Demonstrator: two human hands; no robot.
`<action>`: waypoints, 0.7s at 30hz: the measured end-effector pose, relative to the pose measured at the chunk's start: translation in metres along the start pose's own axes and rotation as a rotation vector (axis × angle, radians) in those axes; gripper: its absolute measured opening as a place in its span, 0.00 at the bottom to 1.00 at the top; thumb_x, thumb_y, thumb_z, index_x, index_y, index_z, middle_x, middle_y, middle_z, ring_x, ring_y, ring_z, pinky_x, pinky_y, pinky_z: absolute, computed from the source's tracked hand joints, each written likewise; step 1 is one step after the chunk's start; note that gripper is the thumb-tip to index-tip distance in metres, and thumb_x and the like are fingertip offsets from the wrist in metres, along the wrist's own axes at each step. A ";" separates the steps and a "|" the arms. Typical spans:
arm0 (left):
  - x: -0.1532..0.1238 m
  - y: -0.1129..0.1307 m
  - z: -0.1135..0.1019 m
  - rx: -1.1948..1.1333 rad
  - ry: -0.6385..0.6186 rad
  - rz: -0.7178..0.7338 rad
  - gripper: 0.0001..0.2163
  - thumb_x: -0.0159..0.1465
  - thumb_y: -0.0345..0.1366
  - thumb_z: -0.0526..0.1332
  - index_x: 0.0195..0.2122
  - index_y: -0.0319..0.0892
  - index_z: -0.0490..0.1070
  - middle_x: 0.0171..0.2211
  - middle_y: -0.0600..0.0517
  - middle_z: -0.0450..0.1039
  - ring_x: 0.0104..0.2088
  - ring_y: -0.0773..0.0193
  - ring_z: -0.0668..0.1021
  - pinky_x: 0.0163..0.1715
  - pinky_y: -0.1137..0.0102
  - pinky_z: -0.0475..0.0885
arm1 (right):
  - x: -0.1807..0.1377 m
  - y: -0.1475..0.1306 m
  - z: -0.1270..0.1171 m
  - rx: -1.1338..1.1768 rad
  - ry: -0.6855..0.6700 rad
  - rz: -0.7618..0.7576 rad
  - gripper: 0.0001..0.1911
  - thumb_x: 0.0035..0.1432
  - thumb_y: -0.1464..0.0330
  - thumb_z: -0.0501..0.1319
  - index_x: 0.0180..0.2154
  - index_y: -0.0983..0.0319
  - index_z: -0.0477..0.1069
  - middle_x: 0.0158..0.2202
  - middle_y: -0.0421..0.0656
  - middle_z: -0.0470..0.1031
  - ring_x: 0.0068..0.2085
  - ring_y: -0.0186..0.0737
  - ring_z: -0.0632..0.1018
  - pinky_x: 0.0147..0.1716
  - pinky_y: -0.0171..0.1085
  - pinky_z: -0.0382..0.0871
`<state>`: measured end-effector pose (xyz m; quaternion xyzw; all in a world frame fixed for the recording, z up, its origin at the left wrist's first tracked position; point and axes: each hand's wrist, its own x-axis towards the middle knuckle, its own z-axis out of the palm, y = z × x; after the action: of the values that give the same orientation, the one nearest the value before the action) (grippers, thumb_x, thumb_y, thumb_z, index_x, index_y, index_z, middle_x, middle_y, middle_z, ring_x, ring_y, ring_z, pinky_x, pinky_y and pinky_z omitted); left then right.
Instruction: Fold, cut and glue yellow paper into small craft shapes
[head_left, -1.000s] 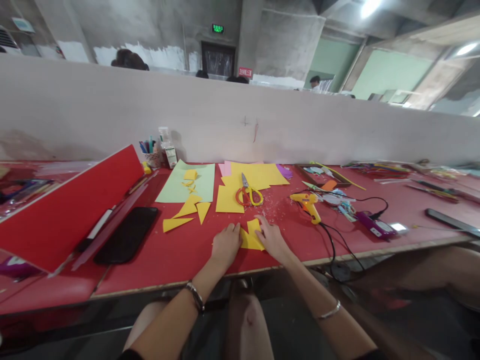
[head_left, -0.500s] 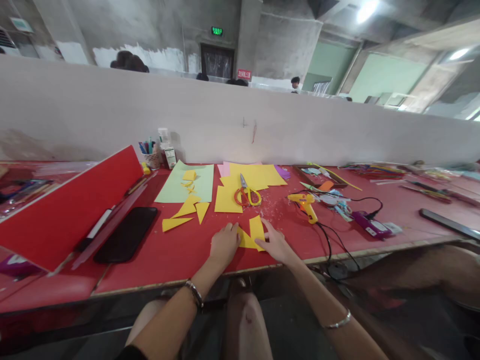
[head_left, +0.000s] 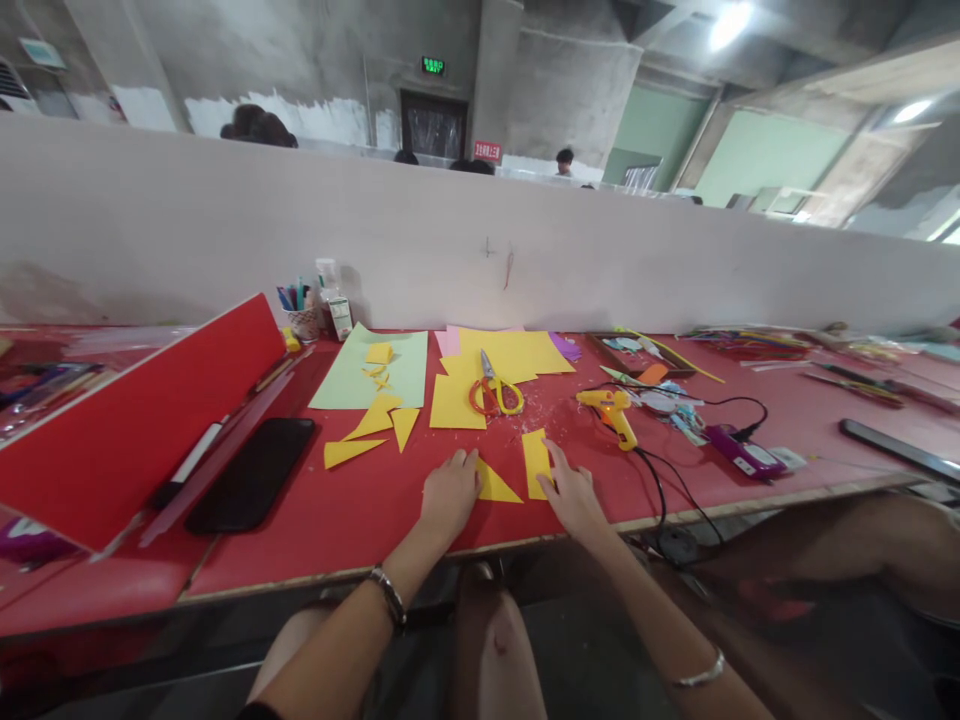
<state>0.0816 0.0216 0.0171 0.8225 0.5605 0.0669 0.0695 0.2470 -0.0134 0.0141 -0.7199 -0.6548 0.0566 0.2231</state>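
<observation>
My left hand lies on the red tabletop, its fingers bent together over the left end of a yellow paper triangle. To the right, my right hand has its thumb and fingers at the right edge of a rectangular piece of yellow paper. A strip of red table shows between the two pieces. Beyond them, scissors with one red and one yellow handle lie on larger yellow sheets. Several yellow offcuts are spread to the left of my hands.
A yellow glue gun with a black cable lies right, near a purple power socket. On the left are a black phone and a tilted red board. A green sheet, pen cup and bottle are farther back.
My right hand has moved right with the rectangular yellow piece, drawing it off the triangle, so a gap now separates them. My left hand has stayed in place.
</observation>
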 end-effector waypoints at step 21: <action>0.012 -0.029 -0.030 -0.670 0.113 0.214 0.09 0.56 0.31 0.46 0.24 0.40 0.64 0.18 0.55 0.64 0.20 0.69 0.68 0.21 0.76 0.60 | 0.009 -0.046 0.019 0.750 -0.015 -0.157 0.33 0.52 0.65 0.48 0.57 0.63 0.37 0.31 0.42 0.71 0.32 0.36 0.73 0.34 0.37 0.68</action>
<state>0.0539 0.0442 0.0411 0.8030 0.4211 0.2995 0.2969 0.1992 0.0021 0.0168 -0.5355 -0.6434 0.2804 0.4697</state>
